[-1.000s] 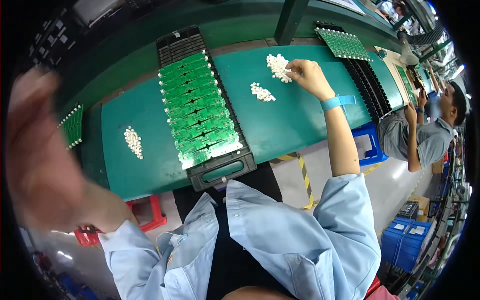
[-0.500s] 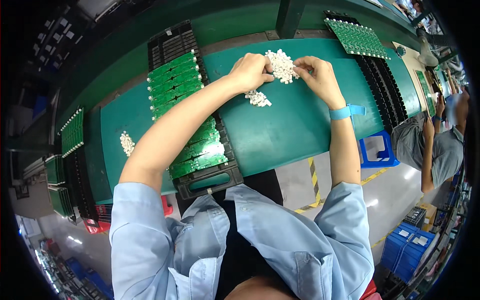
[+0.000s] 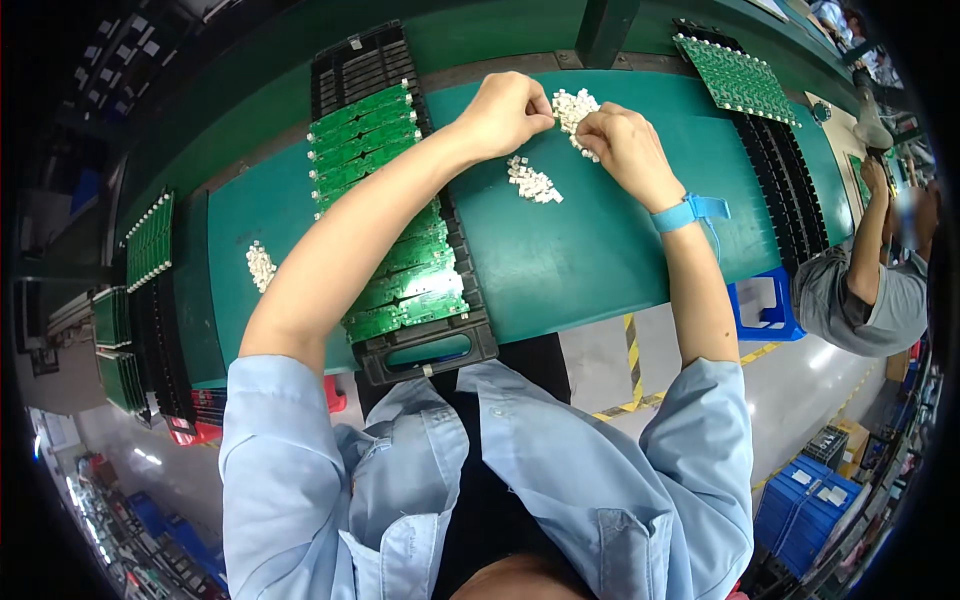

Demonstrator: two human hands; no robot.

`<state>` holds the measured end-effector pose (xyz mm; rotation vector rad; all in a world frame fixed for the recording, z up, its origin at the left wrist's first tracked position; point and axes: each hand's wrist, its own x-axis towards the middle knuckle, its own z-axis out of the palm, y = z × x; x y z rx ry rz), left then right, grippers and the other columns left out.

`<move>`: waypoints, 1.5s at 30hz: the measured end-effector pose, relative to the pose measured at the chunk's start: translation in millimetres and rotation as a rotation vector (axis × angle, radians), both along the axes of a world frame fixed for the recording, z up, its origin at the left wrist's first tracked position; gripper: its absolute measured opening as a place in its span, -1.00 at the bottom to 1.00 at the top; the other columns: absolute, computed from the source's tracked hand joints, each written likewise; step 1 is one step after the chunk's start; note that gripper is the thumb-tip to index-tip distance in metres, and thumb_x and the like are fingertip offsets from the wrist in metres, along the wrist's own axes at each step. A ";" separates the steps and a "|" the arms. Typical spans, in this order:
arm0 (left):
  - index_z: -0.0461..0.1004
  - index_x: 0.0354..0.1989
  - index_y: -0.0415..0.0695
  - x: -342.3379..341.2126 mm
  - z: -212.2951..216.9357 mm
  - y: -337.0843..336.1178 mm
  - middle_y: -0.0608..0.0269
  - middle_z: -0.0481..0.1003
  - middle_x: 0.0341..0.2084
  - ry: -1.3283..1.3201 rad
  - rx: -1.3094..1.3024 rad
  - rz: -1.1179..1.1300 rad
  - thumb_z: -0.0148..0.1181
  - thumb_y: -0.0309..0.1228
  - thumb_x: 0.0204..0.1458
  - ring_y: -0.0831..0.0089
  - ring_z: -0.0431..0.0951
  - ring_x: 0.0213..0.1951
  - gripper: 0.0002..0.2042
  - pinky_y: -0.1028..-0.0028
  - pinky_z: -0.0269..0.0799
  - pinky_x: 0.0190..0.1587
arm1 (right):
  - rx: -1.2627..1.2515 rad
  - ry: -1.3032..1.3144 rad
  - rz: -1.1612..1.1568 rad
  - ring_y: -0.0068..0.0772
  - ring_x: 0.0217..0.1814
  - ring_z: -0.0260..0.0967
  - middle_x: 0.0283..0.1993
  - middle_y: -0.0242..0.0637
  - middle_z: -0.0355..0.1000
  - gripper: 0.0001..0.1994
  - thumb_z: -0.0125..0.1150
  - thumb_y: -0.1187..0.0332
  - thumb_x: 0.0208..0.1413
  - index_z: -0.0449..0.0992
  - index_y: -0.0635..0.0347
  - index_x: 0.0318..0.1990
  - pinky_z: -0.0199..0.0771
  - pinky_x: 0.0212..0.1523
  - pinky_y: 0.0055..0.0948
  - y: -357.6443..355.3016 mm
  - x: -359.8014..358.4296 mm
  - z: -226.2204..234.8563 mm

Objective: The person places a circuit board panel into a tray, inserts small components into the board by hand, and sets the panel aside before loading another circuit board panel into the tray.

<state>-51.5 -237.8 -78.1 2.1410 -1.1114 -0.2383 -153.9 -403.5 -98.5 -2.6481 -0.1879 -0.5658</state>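
A heap of small white connectors (image 3: 573, 108) lies on the green mat between my two hands. My left hand (image 3: 506, 114) is closed at the left side of the heap, thumb and forefinger pinched together; whatever they hold is too small to name. Over the heap's right edge my right hand (image 3: 628, 150) bends down with its fingertips pressed together, and their contents are hidden. A blue strap (image 3: 690, 212) circles the right wrist. Just nearer to me sits a smaller cluster of white connectors (image 3: 535, 184). Under my left forearm, green circuit boards (image 3: 362, 138) with white connectors along their ends lie in a black rack (image 3: 482, 338).
Another small pile of white connectors (image 3: 260, 266) is left of my forearm. More green boards stand on racks at the far left (image 3: 151, 240) and back right (image 3: 738, 78). A blue stool (image 3: 770, 308) is beside the bench. A co-worker in grey (image 3: 870, 300) works at the right.
My left hand has drawn back from the heap, away from me and leftward. My right hand has shifted left over the heap's edge. The whole view has shifted slightly.
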 end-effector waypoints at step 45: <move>0.48 -0.43 -0.37 -90.9 31.2 234.3 0.16 0.53 -0.51 -0.047 0.134 0.432 0.12 -0.60 -0.13 0.42 0.34 -0.64 -0.91 0.46 0.26 -0.53 | 0.644 0.336 0.252 -0.60 -0.53 0.29 -0.48 -0.34 0.37 -0.89 0.06 0.53 0.08 0.47 0.38 -0.27 0.32 -0.44 -0.71 63.3 -8.3 35.2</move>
